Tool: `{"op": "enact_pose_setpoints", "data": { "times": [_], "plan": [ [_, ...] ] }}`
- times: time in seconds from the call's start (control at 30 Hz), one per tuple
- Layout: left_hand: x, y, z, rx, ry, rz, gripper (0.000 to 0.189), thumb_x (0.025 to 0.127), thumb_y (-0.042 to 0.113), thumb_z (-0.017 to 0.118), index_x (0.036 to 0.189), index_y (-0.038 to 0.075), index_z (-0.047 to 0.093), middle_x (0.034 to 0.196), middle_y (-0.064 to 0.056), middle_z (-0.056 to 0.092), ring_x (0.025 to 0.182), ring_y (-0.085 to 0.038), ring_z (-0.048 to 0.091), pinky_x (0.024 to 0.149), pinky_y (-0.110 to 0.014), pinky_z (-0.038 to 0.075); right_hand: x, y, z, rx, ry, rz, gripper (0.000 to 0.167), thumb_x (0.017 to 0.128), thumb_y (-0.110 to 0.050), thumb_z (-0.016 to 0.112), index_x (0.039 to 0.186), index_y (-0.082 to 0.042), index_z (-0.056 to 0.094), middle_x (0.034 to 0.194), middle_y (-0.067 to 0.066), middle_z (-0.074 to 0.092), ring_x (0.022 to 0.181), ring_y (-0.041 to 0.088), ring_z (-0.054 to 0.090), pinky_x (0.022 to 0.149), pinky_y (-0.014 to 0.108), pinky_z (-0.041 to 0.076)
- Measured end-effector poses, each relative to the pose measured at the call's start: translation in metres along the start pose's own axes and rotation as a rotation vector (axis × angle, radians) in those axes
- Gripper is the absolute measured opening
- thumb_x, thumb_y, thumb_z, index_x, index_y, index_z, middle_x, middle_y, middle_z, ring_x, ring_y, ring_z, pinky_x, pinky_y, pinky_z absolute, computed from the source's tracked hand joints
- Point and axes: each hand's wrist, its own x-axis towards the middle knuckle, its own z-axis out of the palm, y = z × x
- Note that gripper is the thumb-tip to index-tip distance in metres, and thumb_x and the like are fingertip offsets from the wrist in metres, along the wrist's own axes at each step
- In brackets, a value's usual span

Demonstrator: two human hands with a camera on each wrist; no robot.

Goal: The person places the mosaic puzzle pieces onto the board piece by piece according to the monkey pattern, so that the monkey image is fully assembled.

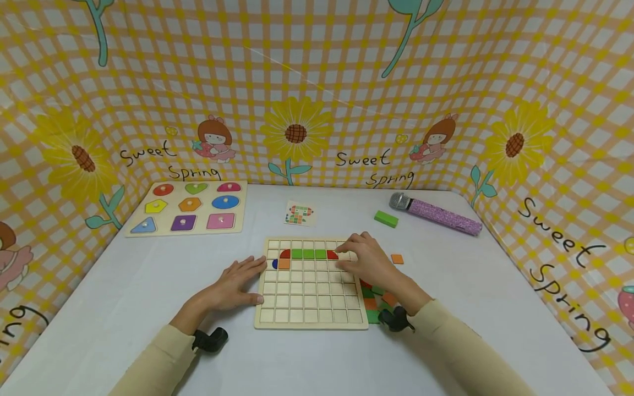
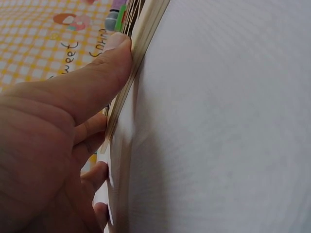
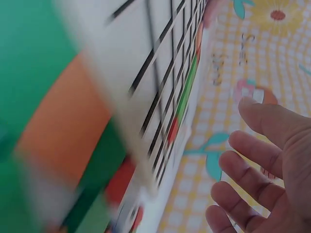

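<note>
Front rows of the grid board (image 1: 311, 302) lie free; loose tiles (image 1: 370, 303) crowd its right.

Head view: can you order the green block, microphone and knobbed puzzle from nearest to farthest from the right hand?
1. Green block, just beyond the right hand.
2. Microphone, farther right.
3. Knobbed puzzle, away at the back left.
</note>
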Motion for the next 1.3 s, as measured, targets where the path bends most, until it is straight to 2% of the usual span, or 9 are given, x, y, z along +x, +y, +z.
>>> {"op": "enact_pose_setpoints", "data": {
  "times": [0.27, 0.37, 0.57, 0.83, 1.3],
  "plan": [
    [0.0, -0.001, 0.0, 0.008, -0.002, -0.001, 0.079, 0.083, 0.033, 0.071, 0.147, 0.007, 0.032, 0.157, -0.01, 0.026, 0.146, -0.037, 0.013, 0.117, -0.061, 0.003, -0.026, 0.037, -0.02, -0.022, -0.05, 0.176, 0.031, 0.082, -0.027, 0.073, 0.108, -0.011, 0.071, 0.103, 0.006, 0.064, 0.097, 0.023, 0.047, 0.078, 0.034, 0.042],
    [0.0, -0.001, -0.001, 0.013, 0.001, 0.005, 0.079, 0.083, 0.033, 0.071, 0.147, 0.007, 0.032, 0.157, -0.01, 0.026, 0.146, -0.038, 0.014, 0.117, -0.062, 0.004, -0.032, 0.046, -0.02, -0.031, -0.069, 0.205, 0.03, 0.082, -0.027, 0.073, 0.107, -0.011, 0.072, 0.104, 0.007, 0.064, 0.099, 0.024, 0.048, 0.079, 0.035, 0.043],
    [-0.001, -0.001, -0.002, 0.015, 0.005, 0.025, 0.079, 0.083, 0.034, 0.07, 0.146, 0.005, 0.032, 0.156, -0.013, 0.027, 0.145, -0.04, 0.015, 0.116, -0.063, 0.005, -0.032, 0.055, -0.014, -0.08, -0.1, 0.175, 0.03, 0.08, -0.028, 0.073, 0.104, -0.011, 0.073, 0.101, 0.008, 0.064, 0.094, 0.024, 0.048, 0.076, 0.033, 0.04],
    [0.0, 0.0, -0.001, 0.008, 0.002, 0.01, 0.079, 0.083, 0.032, 0.07, 0.147, 0.006, 0.032, 0.156, -0.011, 0.026, 0.146, -0.038, 0.014, 0.117, -0.061, 0.004, -0.028, 0.059, -0.008, -0.154, -0.109, 0.15, 0.027, 0.078, -0.03, 0.075, 0.099, -0.013, 0.074, 0.099, 0.006, 0.065, 0.09, 0.023, 0.048, 0.073, 0.034, 0.039],
    [-0.001, 0.001, -0.002, 0.019, 0.006, 0.006, 0.079, 0.083, 0.032, 0.07, 0.146, 0.005, 0.032, 0.156, -0.012, 0.026, 0.145, -0.039, 0.014, 0.117, -0.062, 0.004, -0.024, 0.062, -0.005, -0.17, -0.124, 0.131, 0.025, 0.077, -0.028, 0.076, 0.097, -0.013, 0.075, 0.097, 0.006, 0.064, 0.09, 0.023, 0.048, 0.073, 0.034, 0.04]
  ]
}}
